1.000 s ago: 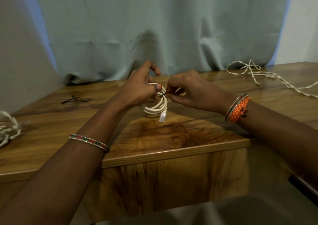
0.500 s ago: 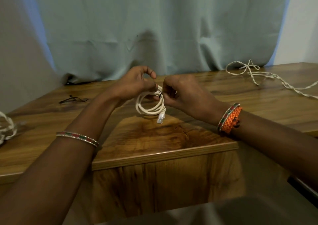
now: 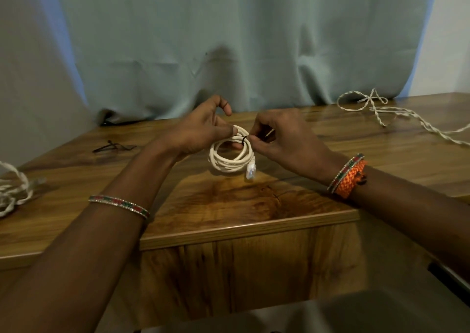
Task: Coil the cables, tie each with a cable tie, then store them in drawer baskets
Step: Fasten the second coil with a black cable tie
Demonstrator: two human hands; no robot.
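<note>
A white coiled cable (image 3: 229, 161) with a clear plug (image 3: 250, 171) hanging from it is held just above the wooden table (image 3: 229, 205), at the middle of the view. My left hand (image 3: 201, 131) grips the coil's upper left side, thumb on top. My right hand (image 3: 282, 139) pinches a thin black cable tie (image 3: 243, 138) wrapped round the coil's top. The tie's ends are hidden between my fingers.
Several loose black cable ties (image 3: 112, 146) lie at the back left. A twisted white cable (image 3: 396, 116) sprawls at the back right, another (image 3: 12, 192) at the left edge. A curtain hangs behind the table. A grey surface (image 3: 330, 315) shows at the bottom.
The coil has turned and opened out into a rounder loop facing me. My right hand shifted from gripping beside the coil to pinching the tie at its top.
</note>
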